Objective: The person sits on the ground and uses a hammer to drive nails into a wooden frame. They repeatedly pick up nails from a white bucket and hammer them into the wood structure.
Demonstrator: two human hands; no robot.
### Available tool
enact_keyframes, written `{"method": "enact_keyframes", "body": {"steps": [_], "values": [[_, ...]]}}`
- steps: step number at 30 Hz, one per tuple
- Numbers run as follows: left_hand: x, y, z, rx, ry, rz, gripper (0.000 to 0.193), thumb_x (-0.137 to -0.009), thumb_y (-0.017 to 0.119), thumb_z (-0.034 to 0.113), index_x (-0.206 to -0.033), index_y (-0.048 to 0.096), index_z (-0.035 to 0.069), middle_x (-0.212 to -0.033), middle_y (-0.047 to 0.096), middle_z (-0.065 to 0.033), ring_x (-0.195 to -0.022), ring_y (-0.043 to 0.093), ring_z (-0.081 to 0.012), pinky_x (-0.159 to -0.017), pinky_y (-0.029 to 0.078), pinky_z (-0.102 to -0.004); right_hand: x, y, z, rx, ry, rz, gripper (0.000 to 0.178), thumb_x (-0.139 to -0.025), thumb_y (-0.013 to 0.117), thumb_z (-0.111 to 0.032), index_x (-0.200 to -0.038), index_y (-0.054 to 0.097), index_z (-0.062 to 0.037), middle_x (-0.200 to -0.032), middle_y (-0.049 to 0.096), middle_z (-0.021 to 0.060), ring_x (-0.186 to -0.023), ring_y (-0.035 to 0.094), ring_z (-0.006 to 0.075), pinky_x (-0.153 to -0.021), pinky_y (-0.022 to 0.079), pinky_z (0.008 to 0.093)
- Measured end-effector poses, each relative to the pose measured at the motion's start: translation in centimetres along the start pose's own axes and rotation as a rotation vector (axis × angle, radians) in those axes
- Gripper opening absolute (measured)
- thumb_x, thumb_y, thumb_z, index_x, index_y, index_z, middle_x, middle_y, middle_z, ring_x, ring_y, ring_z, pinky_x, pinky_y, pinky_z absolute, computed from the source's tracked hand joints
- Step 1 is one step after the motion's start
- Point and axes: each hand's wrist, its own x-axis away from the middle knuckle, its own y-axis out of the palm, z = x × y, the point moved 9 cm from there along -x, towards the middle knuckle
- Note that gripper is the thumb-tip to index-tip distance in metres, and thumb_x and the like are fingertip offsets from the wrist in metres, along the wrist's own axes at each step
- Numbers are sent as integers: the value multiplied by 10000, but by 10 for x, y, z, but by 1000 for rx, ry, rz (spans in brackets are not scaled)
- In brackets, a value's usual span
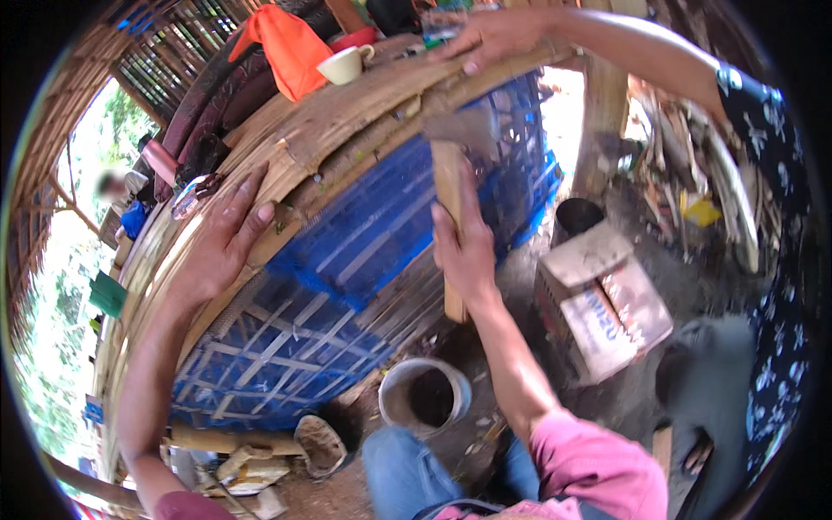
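Note:
My right hand (468, 251) is closed around the wooden handle of a hatchet (448, 186). Its grey metal head is smeared by motion, close to the edge of a split-bamboo platform (347, 130). On that platform my left hand (221, 238) rests with fingers stretched out, near the edge and holding nothing. Beneath the edge hangs blue netting (364, 243) over a lattice of bamboo strips. A co-worker's hand (503, 39) lies on the far end of the platform, beyond the hatchet head.
An orange cloth (286, 52) and a cream cup (344, 66) sit at the platform's back. Below are a bucket (425, 394) by my knees and a cardboard box (607, 303) on the right. A co-worker in dark patterned clothing (771, 347) stands beside the box. Firewood (693, 165) is piled behind.

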Motion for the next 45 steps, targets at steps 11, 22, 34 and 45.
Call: {"method": "enact_keyframes", "body": {"steps": [11, 22, 34, 45], "values": [[-4, 3, -4, 74, 27, 41, 672, -985, 368, 531, -1490, 281, 96, -1502, 324, -199, -1421, 251, -317, -1161, 174, -387, -3, -21, -50, -119, -178, 121, 675, -933, 553, -66, -1506, 198, -100, -1040, 649, 171, -638, 597, 175, -576, 503, 297], [1, 5, 2, 127, -23, 21, 684, -983, 363, 543, -1496, 267, 101, -1507, 314, -200, -1423, 243, -317, -1159, 173, -390, -6, 1, -23, 4, -114, 19, 659, -949, 523, -72, -1510, 201, -194, -1104, 612, 152, -676, 586, 197, -596, 498, 295], [-6, 2, 0, 154, 31, 64, 673, -982, 369, 537, -1494, 277, 109, -1503, 326, -190, -1419, 254, -317, -1161, 175, -398, 0, 0, -8, -154, -133, 124, 658, -946, 531, -67, -1507, 189, -97, -1362, 500, 208, -703, 606, 122, -609, 516, 288], [0, -3, 2, 66, -11, 57, 618, -1002, 360, 481, -1493, 285, 114, -1513, 330, -147, -1427, 235, -295, -1167, 149, -410, -5, 0, -23, -155, -22, 119, 596, -912, 584, -112, -1443, 316, -69, -1170, 605, 236, -904, 671, 355, -735, 533, 405]]}}
